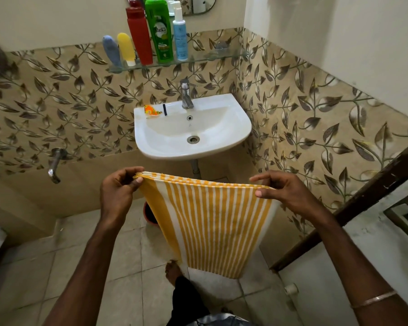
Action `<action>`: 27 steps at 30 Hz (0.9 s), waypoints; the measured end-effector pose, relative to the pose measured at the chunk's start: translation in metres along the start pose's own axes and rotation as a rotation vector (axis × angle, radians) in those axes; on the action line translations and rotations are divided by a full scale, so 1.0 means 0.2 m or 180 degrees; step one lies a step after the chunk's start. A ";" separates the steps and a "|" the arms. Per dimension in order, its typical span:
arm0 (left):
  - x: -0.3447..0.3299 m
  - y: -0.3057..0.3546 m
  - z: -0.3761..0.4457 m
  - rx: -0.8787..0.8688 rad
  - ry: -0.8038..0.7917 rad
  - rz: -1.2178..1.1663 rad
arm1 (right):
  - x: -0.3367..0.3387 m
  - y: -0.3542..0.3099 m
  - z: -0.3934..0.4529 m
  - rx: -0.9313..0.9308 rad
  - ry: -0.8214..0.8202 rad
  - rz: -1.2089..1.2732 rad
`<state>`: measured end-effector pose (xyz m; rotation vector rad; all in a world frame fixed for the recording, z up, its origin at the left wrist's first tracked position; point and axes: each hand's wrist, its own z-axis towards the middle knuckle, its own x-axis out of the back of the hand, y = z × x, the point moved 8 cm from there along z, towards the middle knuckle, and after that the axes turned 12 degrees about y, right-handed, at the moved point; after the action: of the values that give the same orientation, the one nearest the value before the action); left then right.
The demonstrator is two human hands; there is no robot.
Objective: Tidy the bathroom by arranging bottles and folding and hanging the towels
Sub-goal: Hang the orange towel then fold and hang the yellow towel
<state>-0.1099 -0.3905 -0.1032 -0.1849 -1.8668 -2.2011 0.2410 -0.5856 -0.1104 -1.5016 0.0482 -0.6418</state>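
Note:
A yellow and white striped towel (210, 222), folded into several layers, hangs in front of me below the sink. My left hand (118, 191) pinches its top left corner and my right hand (283, 191) pinches its top right corner, stretching the top edge level. On the glass shelf (222, 56) above the sink stand a blue-grey tube (112, 51), a yellow tube (126, 49), a red bottle (139, 35), a green bottle (159, 29) and a pale blue pump bottle (180, 36), all in a row at the shelf's left half.
A white sink (236, 132) with a chrome tap (186, 95) juts from the leaf-patterned wall; an orange sachet (152, 111) lies on its rim. A wall spout (54, 165) sticks out at left. A dark wooden door edge (363, 196) stands at right. A red bucket (149, 212) sits behind the towel.

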 end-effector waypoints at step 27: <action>-0.07 -0.05 -0.01 -0.0089 -0.0057 0.0084 | -0.51 -0.09 -0.26 0.0442 -0.3097 -0.2919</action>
<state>-0.0991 -0.3904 -0.1160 -0.2340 -1.8329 -2.2161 0.1284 -0.5884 -0.1338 -1.5179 -1.4594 -0.5256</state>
